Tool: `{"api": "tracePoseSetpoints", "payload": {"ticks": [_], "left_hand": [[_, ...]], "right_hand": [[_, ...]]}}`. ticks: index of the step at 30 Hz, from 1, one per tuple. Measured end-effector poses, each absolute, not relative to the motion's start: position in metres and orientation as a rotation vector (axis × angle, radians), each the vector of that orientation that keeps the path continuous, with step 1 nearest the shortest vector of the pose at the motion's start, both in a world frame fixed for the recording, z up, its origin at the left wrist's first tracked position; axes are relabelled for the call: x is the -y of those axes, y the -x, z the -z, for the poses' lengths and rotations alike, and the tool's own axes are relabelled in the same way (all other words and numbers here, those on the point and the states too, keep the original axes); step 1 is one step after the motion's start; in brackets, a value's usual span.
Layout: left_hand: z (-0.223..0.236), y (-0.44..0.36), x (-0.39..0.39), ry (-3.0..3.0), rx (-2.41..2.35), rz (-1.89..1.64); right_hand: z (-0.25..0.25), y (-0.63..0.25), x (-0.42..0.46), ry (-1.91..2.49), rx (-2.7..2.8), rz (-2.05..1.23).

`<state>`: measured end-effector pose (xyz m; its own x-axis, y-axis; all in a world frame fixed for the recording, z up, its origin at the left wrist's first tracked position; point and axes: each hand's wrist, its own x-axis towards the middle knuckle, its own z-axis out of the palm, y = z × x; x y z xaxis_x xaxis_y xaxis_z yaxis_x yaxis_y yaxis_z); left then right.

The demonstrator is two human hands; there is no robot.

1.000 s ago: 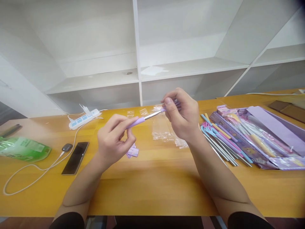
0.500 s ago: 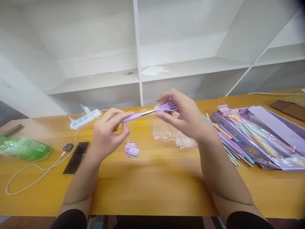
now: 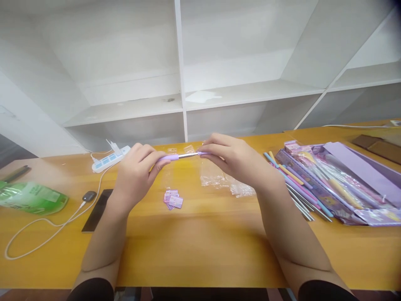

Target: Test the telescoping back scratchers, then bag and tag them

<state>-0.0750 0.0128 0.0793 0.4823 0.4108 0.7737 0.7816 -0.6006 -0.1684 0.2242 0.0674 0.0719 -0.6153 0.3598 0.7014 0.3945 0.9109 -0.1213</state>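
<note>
Between my hands a purple back scratcher [image 3: 188, 155] with a metal shaft is held level above the table. My left hand [image 3: 134, 171] is closed on its purple grip at the left end. The fingers of my right hand [image 3: 239, 161] wrap its claw-shaped head, which they now hide almost wholly. Under it lie several small purple printed cards [image 3: 173, 200] in a loose pile. Crumpled clear plastic wrappers [image 3: 214, 177] rest on the table beneath my right hand.
At right, several coloured sticks with metal shafts [image 3: 302, 188] lie beside an open purple box [image 3: 354, 159] of wrapped pieces. On the left are a green bottle [image 3: 33, 196], a phone [image 3: 97, 211], a white cable [image 3: 37, 251] and a power strip [image 3: 109, 159]. White shelving [image 3: 184, 75] rises behind.
My right hand has closed over the scratcher's head, which showed before between spread fingers. The scratcher has come nearly level, and less of its metal shaft shows. My left hand keeps its grip.
</note>
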Motion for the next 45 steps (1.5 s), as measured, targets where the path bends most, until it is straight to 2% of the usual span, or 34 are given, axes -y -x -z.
{"api": "tracePoseSetpoints", "payload": {"ticks": [6,14,24,36,45], "left_hand": [[-0.070,0.067,-0.014,2.197,0.940,0.765],[-0.061,0.052,-0.020,2.092,0.833,0.908],[-0.068,0.062,-0.026,2.021,0.835,0.927],[-0.072,0.069,-0.033,1.957,0.802,0.931],[-0.075,0.090,-0.042,1.910,0.864,0.962]], "right_hand": [[-0.069,-0.210,-0.060,0.605,2.239,0.295],[-0.068,-0.204,-0.064,0.506,2.151,0.238],[-0.071,-0.213,-0.074,0.520,2.077,0.538],[-0.071,-0.215,-0.083,0.509,2.108,0.515],[-0.078,-0.248,-0.095,0.575,2.068,0.490]]}}
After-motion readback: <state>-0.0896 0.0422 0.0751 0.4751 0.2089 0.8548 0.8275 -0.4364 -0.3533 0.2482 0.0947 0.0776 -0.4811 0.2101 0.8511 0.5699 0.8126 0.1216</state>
